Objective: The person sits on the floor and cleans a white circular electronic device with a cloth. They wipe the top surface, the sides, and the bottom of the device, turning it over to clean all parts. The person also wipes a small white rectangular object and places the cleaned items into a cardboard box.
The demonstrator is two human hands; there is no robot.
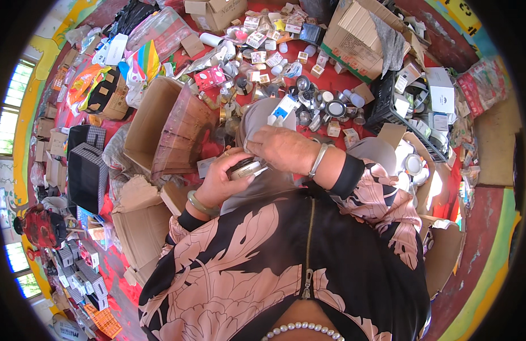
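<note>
My left hand (pixel 224 175) is closed around a small round jar (pixel 248 170) with a dark top and a pale side, held low over my lap. Close above the jar, my right hand (pixel 280 149) is closed with its fingers bent down; whatever its fingertips hold is hidden. Just beyond the right knuckles, a white and blue card or packet (pixel 283 110) sticks up near my knee. I cannot tell whether it is held or only lies there. Past my knees lie several metal and glass containers (pixel 317 102) in a loose heap.
An open cardboard box (pixel 152 122) with a clear plastic sheet stands to my left. Small boxes (pixel 258 57) and white bottles litter the red floor ahead. A black crate (pixel 391 105) of packages sits at the right, with a carton (pixel 354 48) behind. Black cases (pixel 88 176) stand far left.
</note>
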